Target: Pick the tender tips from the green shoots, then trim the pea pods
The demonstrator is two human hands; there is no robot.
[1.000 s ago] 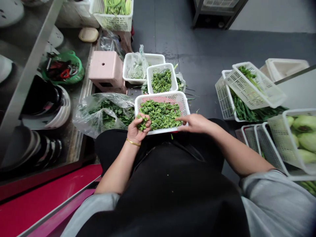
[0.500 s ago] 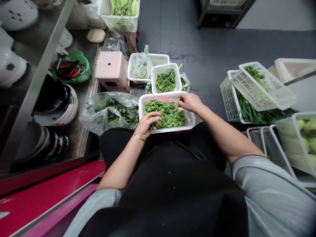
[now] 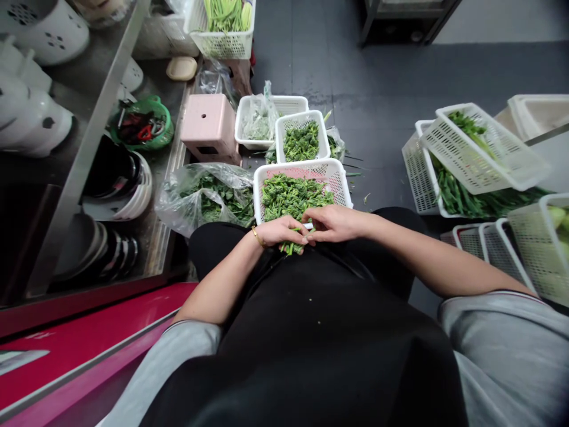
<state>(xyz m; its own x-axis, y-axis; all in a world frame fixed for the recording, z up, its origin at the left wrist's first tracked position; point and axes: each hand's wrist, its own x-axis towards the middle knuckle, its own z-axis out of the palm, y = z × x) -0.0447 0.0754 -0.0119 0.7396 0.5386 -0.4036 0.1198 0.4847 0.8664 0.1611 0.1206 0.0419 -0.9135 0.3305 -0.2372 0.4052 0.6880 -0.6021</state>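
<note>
A white basket (image 3: 345,184) stands in front of my lap with chopped-looking green vegetable pieces (image 3: 291,196) in it. Over its near edge my left hand (image 3: 282,231) is curled round a small bunch of green stems (image 3: 290,248), which sticks out below the fingers. My right hand (image 3: 326,223) touches the left one at the fingertips, its fingers pinched on a bit of the greens. Just beyond stands a smaller white basket (image 3: 324,141) of similar greens. A clear plastic bag (image 3: 178,201) of leafy greens lies to the left.
Behind the bag is a pink stool (image 3: 208,121). A shelf with bowls (image 3: 142,187) and a green basket (image 3: 165,127) runs along the left. White baskets (image 3: 415,172) of vegetables stand on the right. Dark floor (image 3: 377,89) shows beyond the baskets.
My right hand has moved from the basket's far right part back to my left hand. Both hands are now together at the near edge, and the left has drawn toward my body with greens.
</note>
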